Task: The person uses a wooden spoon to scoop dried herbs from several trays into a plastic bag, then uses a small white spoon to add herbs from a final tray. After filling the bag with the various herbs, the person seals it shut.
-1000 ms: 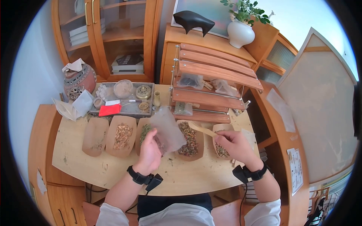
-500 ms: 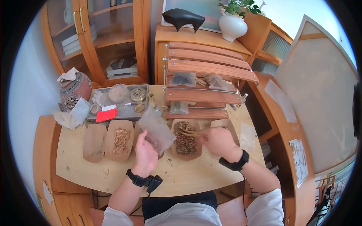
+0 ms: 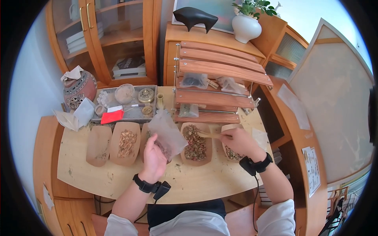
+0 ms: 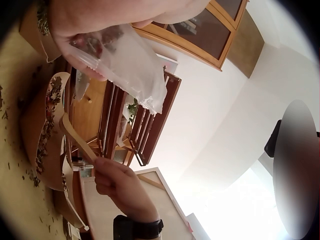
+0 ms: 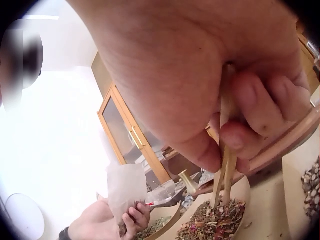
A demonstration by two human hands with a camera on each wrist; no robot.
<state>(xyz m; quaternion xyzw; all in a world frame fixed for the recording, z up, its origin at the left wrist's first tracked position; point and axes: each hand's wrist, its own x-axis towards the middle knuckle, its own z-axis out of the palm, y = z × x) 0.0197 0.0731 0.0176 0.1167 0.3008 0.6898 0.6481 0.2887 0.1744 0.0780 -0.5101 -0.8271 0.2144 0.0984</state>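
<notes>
Wooden tongs, pinched in right hand, dip into herb tray, frame centre. Left hand grips clear pouch; loose pinch likely scatters herbs across table.

No legible text, seemingly.

We're in a home study or craft room: glass-fronted wooden cabinets holding books, a white ceramic vase of greenery on a sideboard, and a pale wooden worktable lined with wooden trays of dried herbs.
</notes>
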